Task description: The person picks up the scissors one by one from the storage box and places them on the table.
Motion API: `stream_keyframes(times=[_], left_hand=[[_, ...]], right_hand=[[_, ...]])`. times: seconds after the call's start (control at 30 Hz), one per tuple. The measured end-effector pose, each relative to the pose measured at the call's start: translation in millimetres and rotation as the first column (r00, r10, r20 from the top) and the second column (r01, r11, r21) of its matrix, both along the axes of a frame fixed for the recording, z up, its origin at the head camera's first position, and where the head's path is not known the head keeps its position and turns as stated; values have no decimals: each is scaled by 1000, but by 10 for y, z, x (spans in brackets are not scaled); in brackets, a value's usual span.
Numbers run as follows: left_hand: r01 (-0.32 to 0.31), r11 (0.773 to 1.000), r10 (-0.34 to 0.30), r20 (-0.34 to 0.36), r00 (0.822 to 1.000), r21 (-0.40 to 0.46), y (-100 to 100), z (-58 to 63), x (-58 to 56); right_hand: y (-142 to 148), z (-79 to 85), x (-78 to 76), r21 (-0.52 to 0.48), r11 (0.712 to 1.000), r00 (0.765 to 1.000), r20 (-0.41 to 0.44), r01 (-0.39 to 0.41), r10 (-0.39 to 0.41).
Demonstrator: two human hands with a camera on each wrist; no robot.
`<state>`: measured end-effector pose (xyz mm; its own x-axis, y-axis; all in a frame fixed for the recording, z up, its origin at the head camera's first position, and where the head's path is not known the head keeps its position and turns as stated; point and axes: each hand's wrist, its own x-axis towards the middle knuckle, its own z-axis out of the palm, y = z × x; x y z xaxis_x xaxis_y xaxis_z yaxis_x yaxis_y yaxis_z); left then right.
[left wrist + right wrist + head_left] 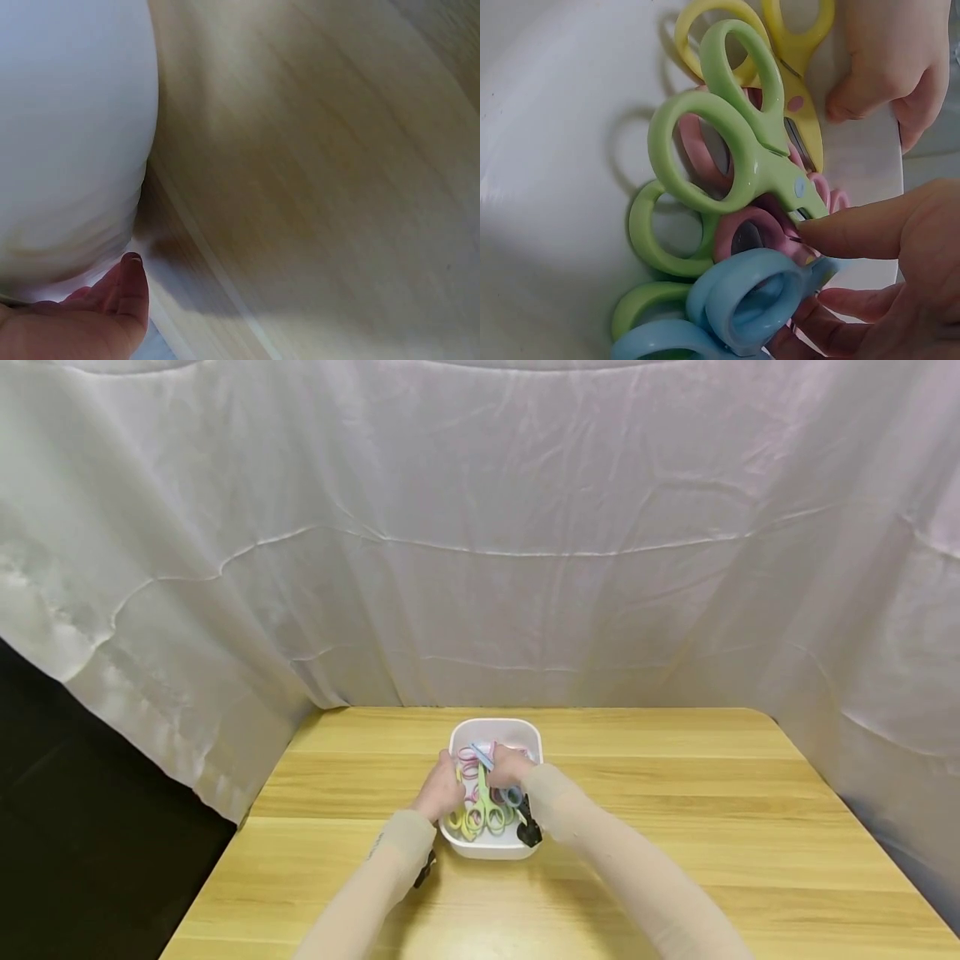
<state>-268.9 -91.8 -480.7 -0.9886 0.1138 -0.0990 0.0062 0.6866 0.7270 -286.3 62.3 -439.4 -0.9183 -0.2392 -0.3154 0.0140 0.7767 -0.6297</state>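
A white plastic bin (491, 852) stands on the table with several pairs of scissors inside. My left hand (438, 789) grips the bin's left rim, thumb on the inside and fingers (133, 292) along the outer wall. My right hand (512, 767) reaches into the bin. In the right wrist view its thumb and fingers close around the blades of the blue scissors (757, 300), with the thumb tip right at the pivot of the green scissors (769, 169). Pink scissors (754, 229) lie partly hidden under these. Yellow scissors (802, 124) lie nearest the left hand.
The wooden table (675, 827) extends on both sides of the bin. A pale curtain (525, 610) hangs behind the table and along its sides. A black wrist device (528, 828) on the right arm overlaps the bin's right side in the head view.
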Motion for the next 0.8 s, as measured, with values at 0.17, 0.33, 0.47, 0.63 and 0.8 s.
stream_keyframes(times=[0.17,0.33,0.47,0.63,0.8], left_hand=[[7,1000,-7,-19,1000,-11,-5,-7,-6],[4,1000,-4,-15,1000,-9,-1,-10,-7],[3,1000,-3,-10,1000,-7,5,-1,-3],[7,1000,-7,-17,1000,-14,4,-1,9],[4,1000,-4,-7,1000,0,4,-1,3]], right_hand=[[-3,-2,-13,3,1000,1000,-11,-22,22],[8,-8,-20,14,1000,1000,-18,-20,21],[23,-2,-11,23,1000,999,-30,-20,20],[28,3,-10,84,996,998,-61,-19,24],[36,29,-7,122,992,995,-91,-29,40]])
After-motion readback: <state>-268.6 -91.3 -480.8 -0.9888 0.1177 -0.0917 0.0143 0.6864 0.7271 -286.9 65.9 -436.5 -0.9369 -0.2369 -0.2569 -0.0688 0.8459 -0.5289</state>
